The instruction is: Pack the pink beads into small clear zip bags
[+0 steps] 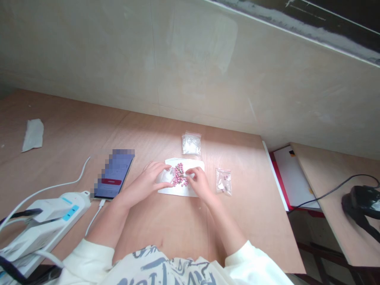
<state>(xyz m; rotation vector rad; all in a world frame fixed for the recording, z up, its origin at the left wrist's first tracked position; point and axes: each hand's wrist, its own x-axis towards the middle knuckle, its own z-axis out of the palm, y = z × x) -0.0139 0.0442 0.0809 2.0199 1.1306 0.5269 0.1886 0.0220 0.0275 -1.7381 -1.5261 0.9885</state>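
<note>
Printed shirt (160, 267) at the near edge, its dark lettering unreadable. Left hand (145, 183) lies fingers out, not gripping, beside the pile. Right hand (198, 183) has its fingertips drawn together at the pile's edge; can't tell if a piece is pinched. Pink beads (179, 175) sit in a loose heap between the hands, on white paper (181, 190); small fingertip moves suit them, as they could roll. Beyond and right, two clear bags (191, 143) (223, 181), no readable labels. Left on the wooden table (166, 225): phone (114, 174) with pixelated screen, power strip (56, 215), cloth (32, 135).
</note>
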